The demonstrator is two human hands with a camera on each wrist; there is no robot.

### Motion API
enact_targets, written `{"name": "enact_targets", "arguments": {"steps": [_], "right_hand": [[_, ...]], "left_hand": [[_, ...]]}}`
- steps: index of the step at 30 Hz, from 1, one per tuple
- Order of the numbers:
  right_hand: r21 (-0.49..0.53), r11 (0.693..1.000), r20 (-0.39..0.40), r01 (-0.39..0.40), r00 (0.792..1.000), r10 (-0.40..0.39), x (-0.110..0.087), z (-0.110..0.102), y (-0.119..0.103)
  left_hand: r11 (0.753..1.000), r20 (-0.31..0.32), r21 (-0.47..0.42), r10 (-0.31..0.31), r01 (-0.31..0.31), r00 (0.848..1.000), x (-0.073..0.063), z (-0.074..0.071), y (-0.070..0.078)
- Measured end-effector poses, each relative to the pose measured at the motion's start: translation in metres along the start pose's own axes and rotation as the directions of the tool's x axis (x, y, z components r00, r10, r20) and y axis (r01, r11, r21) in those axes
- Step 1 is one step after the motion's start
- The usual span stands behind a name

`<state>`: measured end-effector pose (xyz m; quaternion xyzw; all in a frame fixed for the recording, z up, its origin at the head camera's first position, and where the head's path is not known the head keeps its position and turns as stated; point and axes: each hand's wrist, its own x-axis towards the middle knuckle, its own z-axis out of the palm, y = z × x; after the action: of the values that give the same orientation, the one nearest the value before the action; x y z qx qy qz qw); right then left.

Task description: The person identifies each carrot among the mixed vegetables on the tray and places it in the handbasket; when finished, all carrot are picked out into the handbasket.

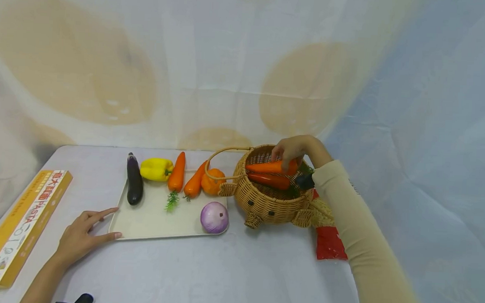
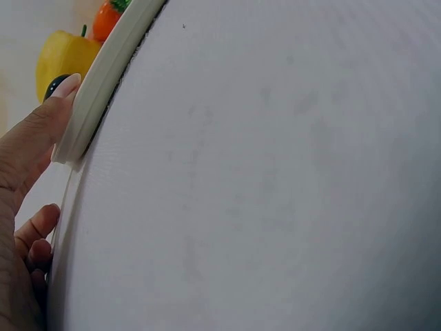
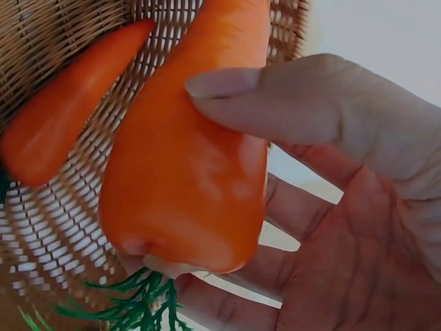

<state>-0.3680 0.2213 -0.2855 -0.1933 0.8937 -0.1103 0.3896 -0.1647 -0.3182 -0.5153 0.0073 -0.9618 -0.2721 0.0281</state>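
My right hand (image 1: 293, 149) grips a carrot (image 3: 193, 152) over the wicker basket (image 1: 260, 199), thumb across its top and fingers beneath. The carrot's green leaves hang from its blunt end in the right wrist view. Below it in the basket lies a second carrot (image 3: 65, 107), darker orange-red. My left hand (image 1: 82, 232) rests at the near left corner of the cream tray (image 1: 154, 224), thumb and forefinger extended onto its rim. On the tray are an eggplant (image 1: 134, 180), a yellow bell pepper (image 1: 155, 169), two carrots (image 1: 177, 173), a small pumpkin (image 1: 212, 182) and a purple onion (image 1: 214, 217).
A long yellow pasta box (image 1: 24, 223) lies at the table's left. Right of the basket, partly behind my sleeve, is a red-ended packet (image 1: 329, 243). The basket's handle (image 1: 224, 148) leans left over the tray's edge. A black object (image 1: 82, 300) shows at the front.
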Motion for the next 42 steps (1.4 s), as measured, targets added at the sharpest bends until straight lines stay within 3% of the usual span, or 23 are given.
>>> {"name": "enact_targets", "arguments": {"steps": [12, 26, 29, 36, 42], "right_hand": [[0.042, 0.993, 0.019, -0.106, 0.994, 0.105, 0.027, 0.012, 0.001], [0.222, 0.955, 0.029, -0.197, 0.98, 0.195, 0.038, 0.047, 0.011], [0.197, 0.962, 0.034, -0.189, 0.982, 0.186, 0.043, 0.054, 0.014], [-0.004, 0.993, 0.041, -0.12, 0.992, 0.121, 0.052, 0.064, 0.012], [-0.008, 0.991, 0.039, -0.131, 0.991, 0.132, 0.055, 0.07, 0.008]], "left_hand": [[1.0, 0.005, -0.004, 0.001, -0.001, 1.0, -0.005, 0.0, 0.003], [1.0, -0.004, -0.001, 0.013, -0.013, 1.0, -0.01, 0.002, 0.008], [1.0, -0.006, 0.002, 0.016, -0.016, 1.0, -0.011, 0.002, 0.008], [1.0, -0.021, 0.003, 0.025, -0.025, 0.999, -0.014, -0.001, 0.006], [1.0, -0.017, 0.002, 0.013, -0.013, 1.0, -0.018, -0.001, 0.004]]}}
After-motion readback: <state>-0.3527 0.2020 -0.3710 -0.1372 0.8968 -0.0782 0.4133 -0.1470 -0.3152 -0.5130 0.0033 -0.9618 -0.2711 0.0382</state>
